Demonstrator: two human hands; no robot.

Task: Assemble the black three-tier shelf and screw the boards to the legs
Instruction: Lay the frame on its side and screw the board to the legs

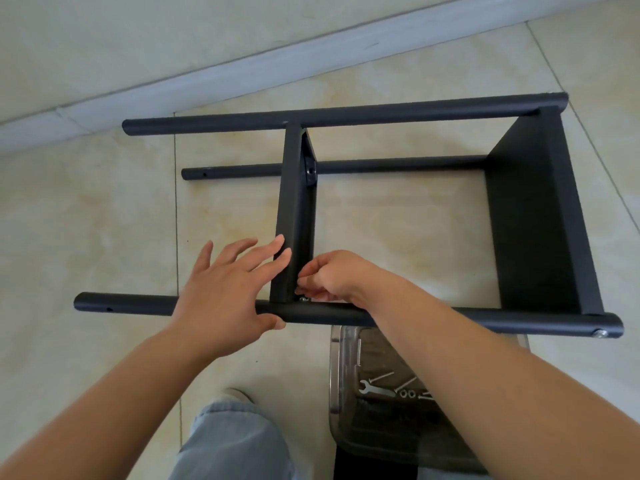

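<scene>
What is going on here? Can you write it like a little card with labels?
Place: tiled floor
Being built: black shelf frame lying on its side
Boards on: middle board and end board
Left hand: fingers flat against the middle board, thumb on the near leg
Right hand: grip pinching a small fastener at the joint
Spare parts: wrench and screws in a clear bin

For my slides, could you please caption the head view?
Left hand steadies the middle board while the right hand fingers a screw at the near leg.
</scene>
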